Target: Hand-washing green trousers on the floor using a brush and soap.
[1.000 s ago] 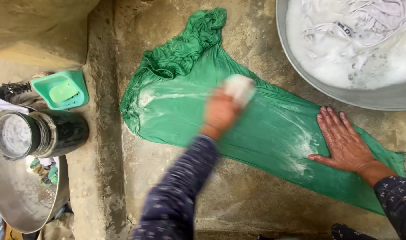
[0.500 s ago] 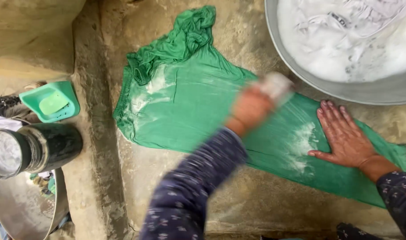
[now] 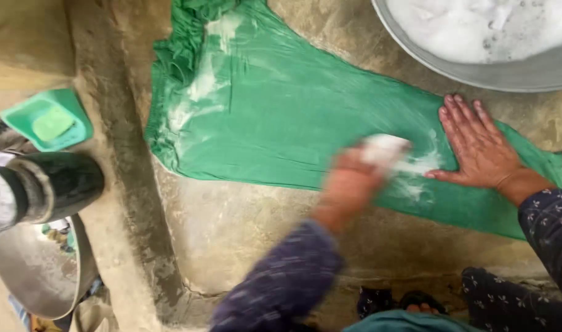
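While my blurred left hand (image 3: 348, 184) clenches a hardly visible white soap lump (image 3: 384, 149), my right hand (image 3: 478, 147) lies flat, released, just beside, on the green cloth (image 3: 281, 117), cut off above.

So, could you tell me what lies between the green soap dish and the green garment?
In the head view, only a bare raised concrete ridge separates the soap dish from the garment.

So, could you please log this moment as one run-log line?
left hand: rubs white soap bar on green garment | right hand: flat on garment | metal basin: suds
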